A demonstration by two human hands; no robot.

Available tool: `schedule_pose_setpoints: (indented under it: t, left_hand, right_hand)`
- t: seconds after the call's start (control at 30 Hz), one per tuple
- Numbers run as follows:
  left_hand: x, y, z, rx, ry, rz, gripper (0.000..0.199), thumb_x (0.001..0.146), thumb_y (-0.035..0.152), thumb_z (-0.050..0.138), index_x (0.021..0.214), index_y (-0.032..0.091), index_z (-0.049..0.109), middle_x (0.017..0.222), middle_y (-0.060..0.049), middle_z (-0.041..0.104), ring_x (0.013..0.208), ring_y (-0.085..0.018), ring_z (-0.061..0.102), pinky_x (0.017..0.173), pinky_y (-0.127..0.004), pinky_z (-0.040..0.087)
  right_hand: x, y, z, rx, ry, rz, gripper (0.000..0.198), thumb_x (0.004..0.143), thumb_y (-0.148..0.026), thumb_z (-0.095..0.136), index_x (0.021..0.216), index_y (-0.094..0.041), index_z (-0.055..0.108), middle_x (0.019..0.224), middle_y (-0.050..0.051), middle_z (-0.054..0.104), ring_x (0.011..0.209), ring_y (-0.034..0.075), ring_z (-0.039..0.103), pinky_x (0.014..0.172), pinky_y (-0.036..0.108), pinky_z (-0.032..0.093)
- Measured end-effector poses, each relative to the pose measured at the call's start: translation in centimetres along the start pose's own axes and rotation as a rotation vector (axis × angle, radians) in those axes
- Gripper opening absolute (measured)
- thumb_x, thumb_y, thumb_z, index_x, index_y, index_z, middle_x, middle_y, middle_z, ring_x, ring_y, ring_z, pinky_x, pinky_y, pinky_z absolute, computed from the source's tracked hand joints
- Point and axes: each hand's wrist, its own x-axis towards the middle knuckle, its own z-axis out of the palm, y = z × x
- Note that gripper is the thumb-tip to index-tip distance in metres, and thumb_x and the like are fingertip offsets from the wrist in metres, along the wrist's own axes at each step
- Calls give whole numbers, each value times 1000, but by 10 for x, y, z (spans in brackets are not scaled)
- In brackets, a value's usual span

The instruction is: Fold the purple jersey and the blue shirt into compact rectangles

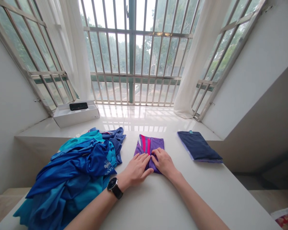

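A purple shirt (157, 142) with pink and white stripes lies on the white table, folded into a small square. Across its near left part rests my left hand (138, 168), palm down, fingers stretched out and the thumb apart. My right hand (162, 161) is on the near right side, its fingers bent and their tips gathered on the cloth by the middle. The two hands almost meet there, and they hide much of the lower half of the shirt.
Left of my hands spreads a loose heap of blue and teal shirts (74, 169). A folded dark navy garment (199, 145) lies to the right. On the sill (136, 118) stands a white box (78, 115) carrying a black phone (78, 106). White curtains (186, 95) hang before the barred window.
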Motion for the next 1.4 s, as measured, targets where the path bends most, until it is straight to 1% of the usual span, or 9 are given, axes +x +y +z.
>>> schedule_pose_setpoints:
  t: [0.3,0.5,0.63,0.77,0.9,1.03,1.17,1.27,1.4]
  left_hand:
    - [2,2,-3,48,70,6,35,100,26,44,130,21,59,137,-10,60,124,-26,56,109,-44,41]
    - [3,2,-22,22,46,-19,30,102,33,43,94,20,69,100,-6,70,94,-21,66,90,-35,50]
    - [4,-1,-30,120,-10,-86,26,98,36,53,83,19,66,89,-6,68,83,-21,66,78,-33,50]
    - [4,-9,-34,143,-78,-92,16,90,30,62,77,19,63,86,-4,67,81,-21,64,75,-32,49]
    - [1,-15,-35,89,-81,-70,3,83,19,61,85,21,62,86,-2,67,80,-20,63,77,-31,48]
    - [-2,-10,-30,79,-38,-82,31,82,15,58,112,21,60,99,-6,67,89,-24,61,82,-35,49]
    - [1,1,-18,162,-2,-132,17,95,27,50,104,19,63,100,-10,64,93,-27,58,83,-42,49]
    - [5,5,-9,151,53,-186,22,98,37,51,99,19,64,104,-10,63,96,-27,58,84,-42,49]
    - [8,3,-6,100,68,-149,14,98,28,54,95,19,65,104,-7,66,97,-24,58,85,-38,50]
  right_hand:
    - [-3,-4,-12,88,-92,4,19,96,-25,48,104,-22,65,99,4,69,88,18,64,79,28,47]
    - [1,5,-23,117,-36,61,21,97,-31,46,97,-23,66,92,2,72,82,19,66,75,30,47]
    - [2,15,-23,23,41,95,20,95,-32,49,102,-21,65,103,6,69,99,22,63,85,32,47]
    - [2,19,-23,-35,-5,78,22,94,-31,54,109,-20,64,110,8,67,104,24,61,92,33,46]
    - [0,16,-23,-43,-69,75,22,92,-34,58,107,-20,66,106,9,69,100,24,62,90,33,46]
    - [0,15,-23,-25,-102,97,23,93,-37,56,105,-21,66,102,8,70,96,23,64,86,33,46]
    - [0,15,-25,0,-136,119,21,93,-38,53,99,-21,65,100,7,71,93,22,65,81,31,45]
    - [1,14,-26,8,-155,136,21,94,-39,51,94,-21,63,96,6,71,89,22,66,77,31,45]
    - [1,12,-27,50,-153,147,21,93,-39,51,92,-21,63,94,6,71,88,22,66,77,32,45]
